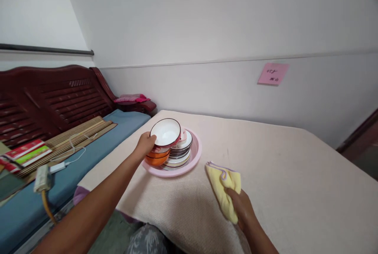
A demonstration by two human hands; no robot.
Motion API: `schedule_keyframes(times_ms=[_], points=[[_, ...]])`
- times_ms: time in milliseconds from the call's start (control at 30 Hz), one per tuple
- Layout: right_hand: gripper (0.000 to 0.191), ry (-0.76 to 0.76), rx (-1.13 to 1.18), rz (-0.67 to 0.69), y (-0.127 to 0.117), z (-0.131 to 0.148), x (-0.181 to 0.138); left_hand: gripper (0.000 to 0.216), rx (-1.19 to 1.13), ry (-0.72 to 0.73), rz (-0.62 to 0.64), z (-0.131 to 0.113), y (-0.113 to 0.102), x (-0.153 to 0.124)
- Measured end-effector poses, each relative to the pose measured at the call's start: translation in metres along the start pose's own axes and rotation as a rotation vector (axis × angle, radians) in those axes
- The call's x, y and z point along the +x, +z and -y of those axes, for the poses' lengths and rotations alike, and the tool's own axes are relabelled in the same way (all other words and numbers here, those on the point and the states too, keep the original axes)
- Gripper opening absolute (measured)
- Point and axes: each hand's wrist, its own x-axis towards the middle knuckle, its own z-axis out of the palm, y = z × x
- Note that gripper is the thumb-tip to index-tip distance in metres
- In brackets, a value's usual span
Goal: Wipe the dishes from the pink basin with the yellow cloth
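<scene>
My left hand (147,143) grips the near-left rim of a white bowl (166,131) with a dark edge, tilted so its inside faces me. The bowl is over a pink basin (197,154); whether it touches the dishes beneath I cannot tell. Below it, orange bowls (156,160) are stacked at the basin's left. A pile of plates (178,157) stands beside them, with a small pink dish (183,135) partly hidden behind the white bowl. To the right, my right hand (240,203) is closed around a yellow cloth (223,187) with a purple edge, at the tabletop's near side.
A beige cloth covers the table (283,167), which meets a white wall bearing a pink note (273,74). At left is a dark red wooden bench (59,96) with a blue cushion (126,122), a rolled bamboo mat (79,134) and a power strip (43,178).
</scene>
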Motion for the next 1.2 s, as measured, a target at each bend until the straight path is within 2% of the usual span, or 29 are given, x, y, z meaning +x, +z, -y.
schedule_keyframes(times_ms=[267,567,833,933,1067,1200], points=[[0.041,-0.018,0.028,0.034,0.003,-0.006,0.001,0.037,-0.120,-0.026,-0.022,0.014,-0.005,0.006],[0.042,0.046,0.126,0.051,0.000,-0.001,-0.002,0.034,-0.305,0.006,0.014,0.006,0.003,-0.009],[0.040,0.033,0.145,0.054,-0.004,-0.006,0.000,0.035,-0.427,-0.007,0.011,0.005,0.006,-0.009],[0.041,0.060,0.209,0.067,-0.006,-0.007,0.005,0.039,-0.528,0.019,0.042,0.000,0.007,-0.021],[0.042,0.118,0.381,0.077,-0.014,-0.004,0.011,0.047,-0.709,-0.037,0.216,-0.009,0.027,-0.053],[0.041,0.151,0.531,0.089,-0.028,0.000,0.016,0.046,-0.807,-0.123,0.399,-0.004,0.076,-0.089]])
